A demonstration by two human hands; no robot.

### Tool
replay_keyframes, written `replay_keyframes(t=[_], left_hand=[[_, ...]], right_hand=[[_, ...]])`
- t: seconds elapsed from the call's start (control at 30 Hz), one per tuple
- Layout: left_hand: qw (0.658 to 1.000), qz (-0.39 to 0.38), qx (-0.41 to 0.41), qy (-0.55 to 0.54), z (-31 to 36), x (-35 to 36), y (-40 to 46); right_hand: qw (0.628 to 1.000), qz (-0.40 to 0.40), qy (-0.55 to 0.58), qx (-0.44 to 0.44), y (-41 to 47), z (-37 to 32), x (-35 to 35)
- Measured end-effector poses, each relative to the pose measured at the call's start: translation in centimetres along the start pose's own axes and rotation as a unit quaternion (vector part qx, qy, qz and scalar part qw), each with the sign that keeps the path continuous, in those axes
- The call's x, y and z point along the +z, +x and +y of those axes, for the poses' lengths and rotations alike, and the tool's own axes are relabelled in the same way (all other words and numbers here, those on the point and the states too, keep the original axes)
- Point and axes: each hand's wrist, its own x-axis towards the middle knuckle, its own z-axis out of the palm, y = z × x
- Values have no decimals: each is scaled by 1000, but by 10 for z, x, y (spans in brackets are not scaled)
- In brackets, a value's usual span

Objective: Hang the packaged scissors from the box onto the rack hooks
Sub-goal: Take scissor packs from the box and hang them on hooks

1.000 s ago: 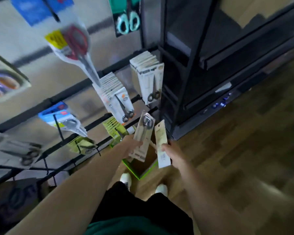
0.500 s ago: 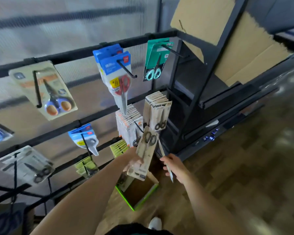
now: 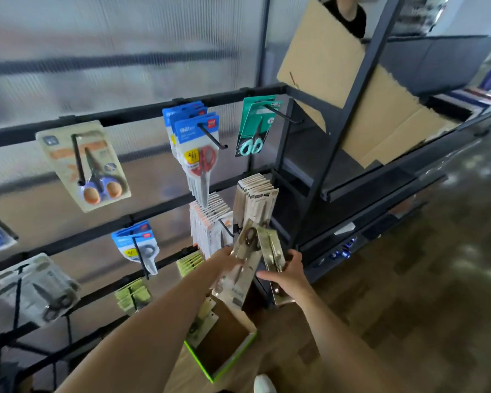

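my left hand (image 3: 228,258) grips a beige carded pack of scissors (image 3: 245,259), fingers wrapped behind it, the pack tilted with its top leaning toward the rack; black handles show through the clear blister near the upper end and the blades run down toward a printed label at the bottom. my right hand (image 3: 288,275) holds a second beige pack (image 3: 275,265) just beside the first, thumb on the near edge and fingers curled round the far edge, this one turned more edge-on so its face is harder to read. both packs hover in front of the middle rail of the black rack (image 3: 142,113), right below a full hook of matching beige packs (image 3: 257,201), with a row of white and orange packs (image 3: 210,222) on the hook to its left. under my forearms, on the wooden floor, sits the open green-edged box (image 3: 224,353), its brown inside showing and at least one more pack leaning at its far end. higher on the rack hang blue packs with red-handled scissors (image 3: 197,148), a teal pack (image 3: 254,129) and a tan pack with purple and orange handles (image 3: 88,165). to the right stands a dark shelving unit with sheets of cardboard (image 3: 352,89) leaning on it.
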Motion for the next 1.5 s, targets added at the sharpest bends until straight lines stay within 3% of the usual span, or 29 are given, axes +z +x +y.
replay_keyframes(t=[0.13, 0.3, 0.63, 1.0, 1.2, 1.3, 1.5], left_hand=[[999, 8, -11, -44, 9, 11, 2], [995, 30, -24, -90, 22, 25, 9], [989, 75, -3, -125, 44, 47, 11], [977, 145, 30, -156, 69, 29, -14], [955, 192, 24, -225, 39, -7, -50], [940, 235, 5, -247, 9, -22, -63], [931, 242, -16, -273, -32, -32, -72]], right_hand=[[994, -20, -110, -10, 16, -11, -10], [996, 14, -66, -60, 44, -7, -32], [988, -85, -37, -123, 84, -16, -74], [971, -190, 3, -143, 109, -72, -57], [947, -290, 67, -120, 93, -100, -21], [939, -323, 7, -120, 83, -97, 2], [927, -344, -48, -139, 69, -80, 31]])
